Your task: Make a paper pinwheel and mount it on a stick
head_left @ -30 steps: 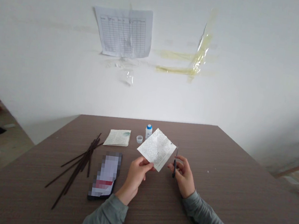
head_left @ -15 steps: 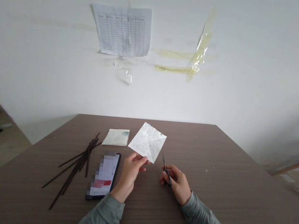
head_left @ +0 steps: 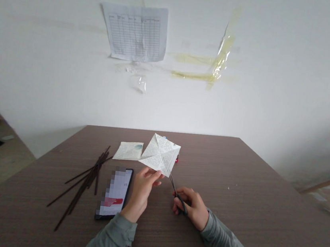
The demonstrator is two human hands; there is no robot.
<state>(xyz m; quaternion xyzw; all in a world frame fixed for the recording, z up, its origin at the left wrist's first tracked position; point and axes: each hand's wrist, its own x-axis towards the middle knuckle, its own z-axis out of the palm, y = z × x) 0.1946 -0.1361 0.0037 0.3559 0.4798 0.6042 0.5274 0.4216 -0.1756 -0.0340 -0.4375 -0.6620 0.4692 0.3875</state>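
Observation:
My left hand [head_left: 144, 189] pinches the lower edge of a square piece of printed paper [head_left: 161, 154], which has crease lines running toward its corners. The paper is lifted above the table and tilted. In my right hand [head_left: 191, 207] is a pair of scissors [head_left: 175, 189] with dark handles, its blades pointing up and left. The blade tips reach the paper's lower right corner; whether they touch it or lie behind it I cannot tell. A bottle with a blue cap [head_left: 165, 137] is almost wholly hidden behind the paper.
On the brown table [head_left: 247, 213] lie a phone [head_left: 114, 193], several thin dark sticks [head_left: 89, 176] and a folded sheet of printed paper [head_left: 128, 151]. A small red object [head_left: 177, 158] peeks out right of the held paper. The wall [head_left: 167, 107] rises behind.
Both hands have moved left, the left hand carrying the paper with it. The scissors have turned from upright to leaning left, and their tips have come to the paper's lower right corner.

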